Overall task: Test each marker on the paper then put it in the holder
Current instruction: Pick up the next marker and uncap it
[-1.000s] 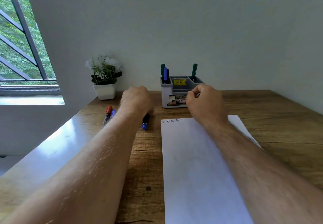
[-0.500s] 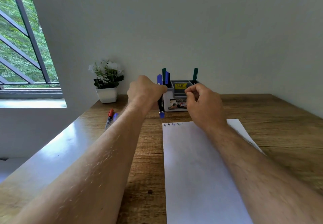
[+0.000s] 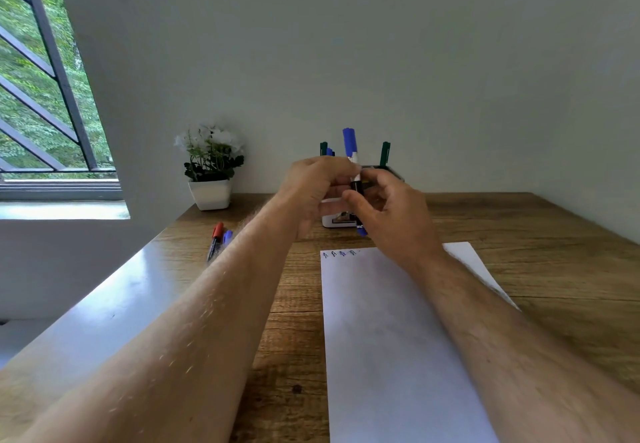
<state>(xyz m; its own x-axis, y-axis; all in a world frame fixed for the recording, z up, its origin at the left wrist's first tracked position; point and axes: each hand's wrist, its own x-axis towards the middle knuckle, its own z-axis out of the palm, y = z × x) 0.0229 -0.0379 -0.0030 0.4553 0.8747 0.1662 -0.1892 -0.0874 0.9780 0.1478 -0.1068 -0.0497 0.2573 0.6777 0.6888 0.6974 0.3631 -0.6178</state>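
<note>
A blue marker stands upright between my two hands, its blue cap pointing up, above the far end of the white paper. My left hand grips it near the cap. My right hand closes its thumb and fingers on the black barrel lower down. The grey holder is mostly hidden behind both hands; two green markers and a blue one poke out of it. Several small blue marks sit along the paper's top edge.
A red marker and a blue marker lie on the wooden desk left of my left forearm. A white pot with white flowers stands at the back left by the wall. A barred window is at far left.
My left hand picked the blue marker off the desk, lifted it upright and brought it right. My right hand rose from the holder and took hold of its barrel.
</note>
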